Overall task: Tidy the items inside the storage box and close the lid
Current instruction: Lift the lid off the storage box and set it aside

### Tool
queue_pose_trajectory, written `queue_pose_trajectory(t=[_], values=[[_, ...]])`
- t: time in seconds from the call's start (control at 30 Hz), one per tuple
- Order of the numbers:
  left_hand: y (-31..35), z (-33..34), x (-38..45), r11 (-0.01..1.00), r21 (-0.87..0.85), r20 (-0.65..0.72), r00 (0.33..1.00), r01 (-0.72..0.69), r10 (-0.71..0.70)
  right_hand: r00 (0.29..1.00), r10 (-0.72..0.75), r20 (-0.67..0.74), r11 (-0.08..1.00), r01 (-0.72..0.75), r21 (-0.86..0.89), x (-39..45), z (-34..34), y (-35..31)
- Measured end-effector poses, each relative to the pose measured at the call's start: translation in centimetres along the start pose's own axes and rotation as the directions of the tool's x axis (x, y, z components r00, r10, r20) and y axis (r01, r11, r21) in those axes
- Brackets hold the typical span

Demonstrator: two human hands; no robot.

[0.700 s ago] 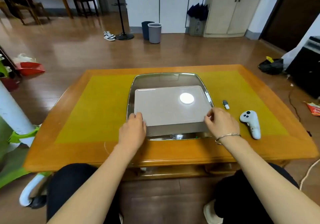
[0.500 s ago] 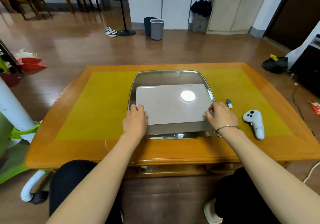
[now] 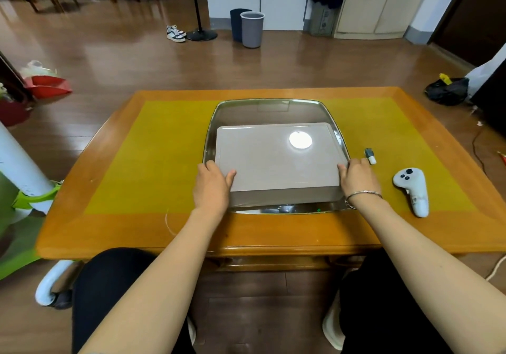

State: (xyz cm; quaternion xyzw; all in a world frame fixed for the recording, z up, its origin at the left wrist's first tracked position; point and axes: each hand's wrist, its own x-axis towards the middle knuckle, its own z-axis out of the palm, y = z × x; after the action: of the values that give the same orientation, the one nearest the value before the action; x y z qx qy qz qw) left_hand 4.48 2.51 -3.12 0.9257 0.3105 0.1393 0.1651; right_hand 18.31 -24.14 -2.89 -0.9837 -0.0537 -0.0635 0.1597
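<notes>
Pressing the lid (image 3: 276, 156) down evenly is what this step seems to call for. The left hand (image 3: 212, 186) grasps the box (image 3: 284, 197) at its near-left corner, thumb lying on the lid top and fingers down the side. The right hand (image 3: 357, 179) grasps the near-right corner, fingers curled over the edge. To my eye the lid already lies flat on the box, so the task looks close to done. To finish well, I would keep both thumbs on top and squeeze the two near corners together, then run along the rim toward 12 o'clock to check that the far edge seats too. Pushing one corner alone could tip the lid up at the other end. The box could also skate on the shiny tray (image 3: 262, 107) under it.

The box sits in the near half of the tray, at the centre of the surface (image 3: 164, 161). The tray's far half, toward 12 o'clock, shows only bare metal. What is inside the box cannot be seen, as the lid hides it.

At 3 o'clock from the box, a small capped item (image 3: 370, 156) lies just beside the right hand. A white controller (image 3: 412, 190) lies farther out on the surface.
</notes>
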Motion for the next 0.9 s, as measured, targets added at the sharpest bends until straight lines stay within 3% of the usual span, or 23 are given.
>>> queue_pose_trajectory(t=[0.27, 0.7, 0.9], values=[[0.5, -0.4, 0.6, 0.975, -0.105, 0.092, 0.978, 0.194, -0.185, 0.998, 0.029, -0.046, 0.999, -0.028, 0.039, 0.1, 0.6, 0.3], [0.1, -0.3, -0.3, 0.959, -0.247, 0.057, 0.99, 0.138, -0.127, 0.99, 0.137, 0.019, 0.986, -0.138, 0.097, 1.1, 0.5, 0.1], [0.3, -0.4, -0.4, 0.958, -0.248, 0.047, 0.989, 0.146, -0.139, 0.992, 0.118, -0.043, 0.98, -0.109, 0.166, 0.6, 0.3, 0.2]])
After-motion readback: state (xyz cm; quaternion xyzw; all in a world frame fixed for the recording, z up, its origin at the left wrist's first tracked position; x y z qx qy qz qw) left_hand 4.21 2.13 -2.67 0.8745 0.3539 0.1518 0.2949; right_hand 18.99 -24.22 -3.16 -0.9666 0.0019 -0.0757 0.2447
